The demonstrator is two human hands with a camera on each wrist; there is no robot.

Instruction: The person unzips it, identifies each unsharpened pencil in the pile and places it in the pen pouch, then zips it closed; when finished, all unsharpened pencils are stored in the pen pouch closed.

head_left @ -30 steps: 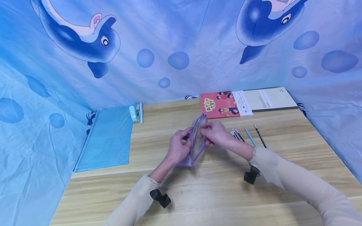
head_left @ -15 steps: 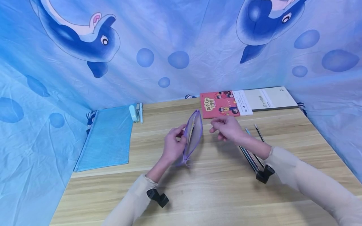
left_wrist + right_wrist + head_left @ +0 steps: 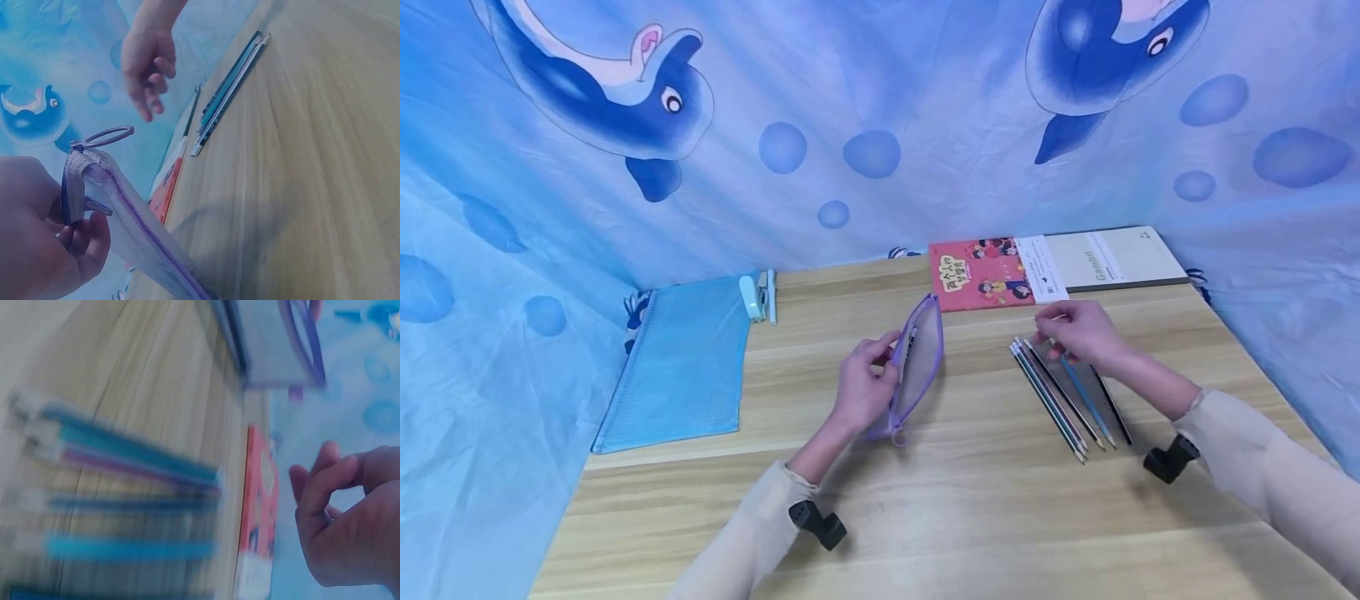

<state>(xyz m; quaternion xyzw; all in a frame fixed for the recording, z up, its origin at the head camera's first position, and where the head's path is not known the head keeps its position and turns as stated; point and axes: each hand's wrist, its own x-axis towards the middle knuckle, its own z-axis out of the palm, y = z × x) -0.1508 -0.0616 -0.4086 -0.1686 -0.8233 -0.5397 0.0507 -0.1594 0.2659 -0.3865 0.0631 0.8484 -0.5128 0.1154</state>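
Head view: my left hand (image 3: 863,388) pinches the purple mesh pencil pouch (image 3: 916,360) upright on the desk (image 3: 970,500); right hand (image 3: 1072,330), fingers loosely curled, hovers over the pencils (image 3: 1060,398), holding nothing. Risk: one-handed pouch sags shut; a clumsy grab scatters pencils.

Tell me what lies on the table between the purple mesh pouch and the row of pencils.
Nothing: in the head view, only bare wooden table separates the purple mesh pouch, held by the left hand, from the pencils under the right hand.
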